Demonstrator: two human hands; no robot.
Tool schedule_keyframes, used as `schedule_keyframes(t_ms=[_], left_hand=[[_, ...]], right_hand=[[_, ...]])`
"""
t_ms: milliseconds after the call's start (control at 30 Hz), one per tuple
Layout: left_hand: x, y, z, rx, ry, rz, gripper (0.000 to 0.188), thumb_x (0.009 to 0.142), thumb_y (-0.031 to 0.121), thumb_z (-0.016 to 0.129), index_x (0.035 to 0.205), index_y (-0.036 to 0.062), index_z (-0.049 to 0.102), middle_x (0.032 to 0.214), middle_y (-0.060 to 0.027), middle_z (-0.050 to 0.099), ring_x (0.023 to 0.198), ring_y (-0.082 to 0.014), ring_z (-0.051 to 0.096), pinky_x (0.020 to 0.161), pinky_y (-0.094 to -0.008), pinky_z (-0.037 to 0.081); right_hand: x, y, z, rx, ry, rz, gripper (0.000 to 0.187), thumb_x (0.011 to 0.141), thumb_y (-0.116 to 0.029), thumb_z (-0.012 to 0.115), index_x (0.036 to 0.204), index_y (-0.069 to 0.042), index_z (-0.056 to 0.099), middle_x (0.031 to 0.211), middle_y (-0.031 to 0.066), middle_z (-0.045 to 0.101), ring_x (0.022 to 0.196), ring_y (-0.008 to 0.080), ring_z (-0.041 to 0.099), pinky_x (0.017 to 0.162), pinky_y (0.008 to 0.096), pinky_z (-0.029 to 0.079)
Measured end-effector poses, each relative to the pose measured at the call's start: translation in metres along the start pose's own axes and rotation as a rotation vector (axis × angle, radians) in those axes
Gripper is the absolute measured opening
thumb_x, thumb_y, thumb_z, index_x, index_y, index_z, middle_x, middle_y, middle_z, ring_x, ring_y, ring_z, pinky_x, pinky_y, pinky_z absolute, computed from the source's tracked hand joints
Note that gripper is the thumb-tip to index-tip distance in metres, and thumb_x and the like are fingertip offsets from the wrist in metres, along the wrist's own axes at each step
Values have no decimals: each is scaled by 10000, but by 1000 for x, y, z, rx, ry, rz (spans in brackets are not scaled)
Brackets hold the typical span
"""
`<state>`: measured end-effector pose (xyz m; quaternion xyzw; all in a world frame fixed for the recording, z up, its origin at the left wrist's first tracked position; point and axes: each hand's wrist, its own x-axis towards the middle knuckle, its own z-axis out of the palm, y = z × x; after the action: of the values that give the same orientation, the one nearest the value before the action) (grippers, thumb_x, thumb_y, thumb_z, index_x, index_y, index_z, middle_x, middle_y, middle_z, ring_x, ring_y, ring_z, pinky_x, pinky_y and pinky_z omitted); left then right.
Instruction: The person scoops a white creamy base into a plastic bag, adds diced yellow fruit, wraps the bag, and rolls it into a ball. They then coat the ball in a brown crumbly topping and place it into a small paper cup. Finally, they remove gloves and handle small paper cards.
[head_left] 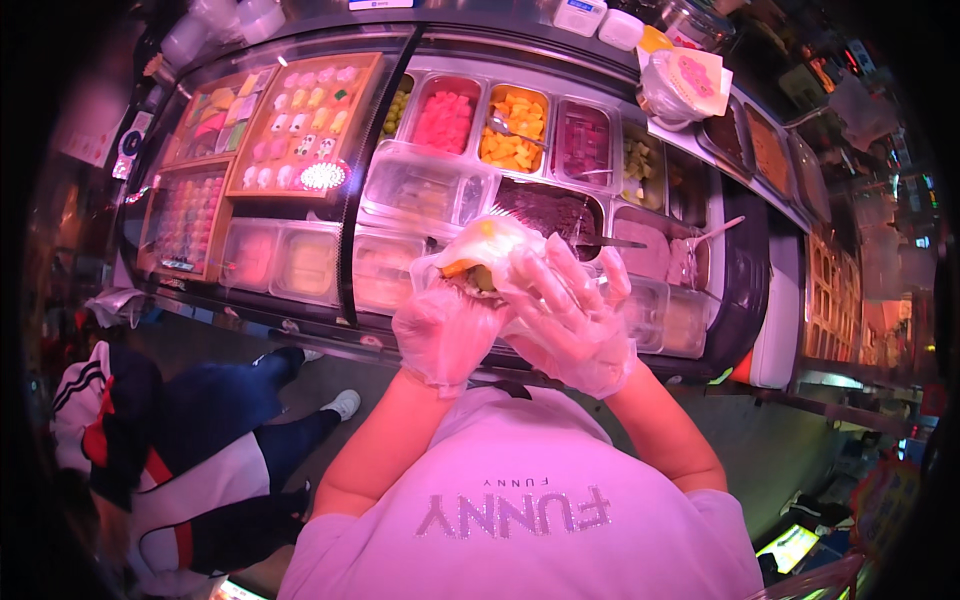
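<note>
In front of my chest, above the near side of the counter, I hold a filled white wrap (pixel 487 240) in both gloved hands. Its thin, soft skin is partly folded over, and orange and green fruit pieces with some darker filling show at the open side. My left hand (pixel 447 335) is closed around its lower left. The fingers of my right hand (pixel 565 310) bend over its right side and press on the skin. Clear, loose plastic gloves cover both hands. Just beyond the wrap lies a metal tub of dark purple filling (pixel 545 212), partly hidden, with a knife-like utensil (pixel 612 241) in it.
Metal tubs hold pink cubes (pixel 445 118), orange fruit (pixel 515 125) and dark red pieces (pixel 583 145). Clear lidded boxes (pixel 425 190) stand nearer. Wooden trays of small sweets (pixel 305 125) are at left. A bagged stack (pixel 685 85) sits back right. Another person (pixel 200 450) is at lower left.
</note>
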<state>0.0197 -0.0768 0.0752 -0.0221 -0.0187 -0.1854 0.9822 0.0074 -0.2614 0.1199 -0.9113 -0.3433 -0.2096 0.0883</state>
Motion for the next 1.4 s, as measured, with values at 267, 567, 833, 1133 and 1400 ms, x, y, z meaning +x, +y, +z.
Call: schedule_keyframes(t_ms=[267,567,833,1133,1400], left_hand=[[2,-7,19,216,208,36,732,795,-54,616,1480,6,367,1467,-209,462,1380,-386,464,1146,-658,365],[4,-10,-2,337,216,107,703,826,-113,594,1477,75,406,1444,-160,493,1376,-374,473,1107,-618,427],[1,-14,-23,655,186,209,823,796,-133,625,1532,110,349,1447,-124,484,1334,-286,501,1097,-458,471],[-4,-4,-28,460,258,172,796,791,-156,595,1510,110,380,1423,-123,498,1344,-309,494,1111,-516,457],[-10,2,-37,334,355,158,792,752,-184,600,1466,112,428,1363,-114,532,1290,-302,536,1066,-485,500]], right_hand=[[-6,-10,-13,317,472,369,296,907,-107,701,1183,-16,650,1150,147,670,1119,277,631,965,379,487],[4,-15,9,1365,316,1059,165,925,-83,717,1051,22,694,845,50,692,691,79,608,636,227,489],[22,-18,29,1568,329,1277,193,887,-141,777,929,9,664,799,57,685,646,93,611,578,238,478],[11,-24,43,1673,435,1148,183,846,-98,810,866,-6,652,759,26,643,626,80,541,578,236,427],[-10,-20,59,1450,367,884,154,877,-32,754,830,-23,608,826,49,645,727,108,590,666,264,489]])
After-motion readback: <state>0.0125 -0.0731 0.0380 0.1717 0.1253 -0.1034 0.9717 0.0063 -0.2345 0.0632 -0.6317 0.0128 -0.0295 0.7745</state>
